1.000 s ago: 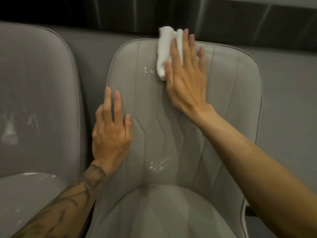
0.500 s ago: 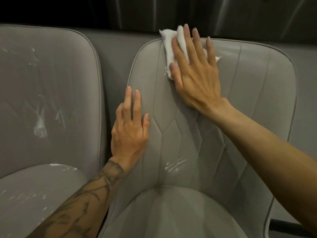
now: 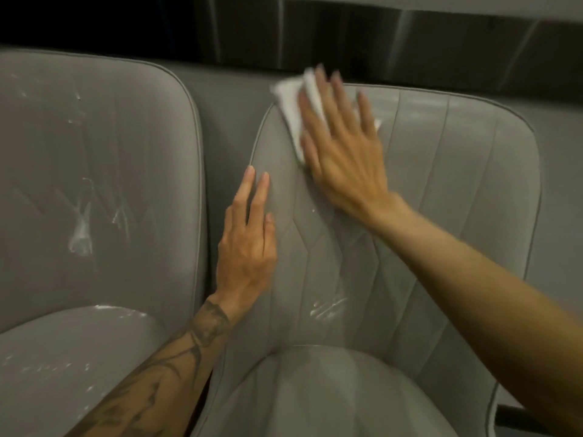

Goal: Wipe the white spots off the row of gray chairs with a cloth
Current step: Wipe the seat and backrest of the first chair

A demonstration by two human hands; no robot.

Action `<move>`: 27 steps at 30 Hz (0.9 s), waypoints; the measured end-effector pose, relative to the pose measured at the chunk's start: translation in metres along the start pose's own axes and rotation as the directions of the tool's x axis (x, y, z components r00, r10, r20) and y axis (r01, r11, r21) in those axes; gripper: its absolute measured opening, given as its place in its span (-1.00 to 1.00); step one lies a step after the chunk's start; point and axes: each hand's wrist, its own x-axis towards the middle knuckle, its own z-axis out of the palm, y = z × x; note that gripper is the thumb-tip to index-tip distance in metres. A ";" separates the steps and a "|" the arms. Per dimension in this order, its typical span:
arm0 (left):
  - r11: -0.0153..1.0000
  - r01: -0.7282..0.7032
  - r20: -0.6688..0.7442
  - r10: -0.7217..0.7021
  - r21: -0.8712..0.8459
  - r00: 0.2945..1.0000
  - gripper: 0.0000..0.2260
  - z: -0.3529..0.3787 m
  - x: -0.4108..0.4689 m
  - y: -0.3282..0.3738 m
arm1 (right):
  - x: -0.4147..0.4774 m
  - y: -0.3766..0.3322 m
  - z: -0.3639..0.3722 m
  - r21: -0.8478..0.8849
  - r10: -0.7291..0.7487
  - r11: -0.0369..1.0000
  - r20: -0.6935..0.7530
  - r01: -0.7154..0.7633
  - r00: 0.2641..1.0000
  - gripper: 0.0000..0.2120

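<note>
Two gray padded chairs stand side by side. My right hand point(image 3: 340, 143) lies flat with spread fingers on a white cloth point(image 3: 291, 105), pressing it against the top left corner of the right chair's backrest point(image 3: 441, 184). My left hand point(image 3: 247, 238) rests flat on the left edge of that same backrest. A patch of white streaks point(image 3: 326, 307) shows low on this backrest, just above the seat. The left chair point(image 3: 94, 152) carries white smears point(image 3: 80, 231) on its backrest and more white spots along its seat point(image 3: 63, 357).
A dark wall with vertical metal strips point(image 3: 347, 36) runs behind the chairs. A narrow gap point(image 3: 227, 121) separates the two backrests. A dark bar point(image 3: 511, 419) shows at the lower right beside the right chair's seat.
My right hand has slid the cloth leftward over the backrest's top, covering the small white spots seen earlier. The view has shifted left, showing more of the left chair.
</note>
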 end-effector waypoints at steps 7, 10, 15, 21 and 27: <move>0.976 -0.041 0.058 0.054 -0.215 0.997 -0.52 -0.009 -0.011 -0.018 | -0.043 -0.041 0.003 0.080 -0.079 0.994 0.077 0.072 0.994 -0.43; 0.972 -0.031 0.070 0.049 -0.233 0.996 -0.52 -0.009 -0.018 -0.020 | -0.062 -0.019 0.005 0.056 -0.179 0.983 0.040 0.176 0.983 -0.46; 0.975 -0.048 0.037 0.058 -0.218 0.998 -0.52 -0.005 -0.018 -0.024 | 0.001 0.033 0.002 -0.035 0.144 0.989 -0.072 -0.147 0.987 -0.46; 0.974 -0.057 0.046 0.069 -0.220 0.997 -0.52 -0.007 -0.019 -0.022 | -0.054 -0.053 0.014 0.096 0.054 0.994 0.020 -0.056 0.998 -0.45; 0.973 -0.048 0.050 0.061 -0.224 0.997 -0.51 -0.008 -0.020 -0.020 | 0.010 0.010 0.008 -0.001 0.181 0.983 -0.114 -0.182 0.977 -0.46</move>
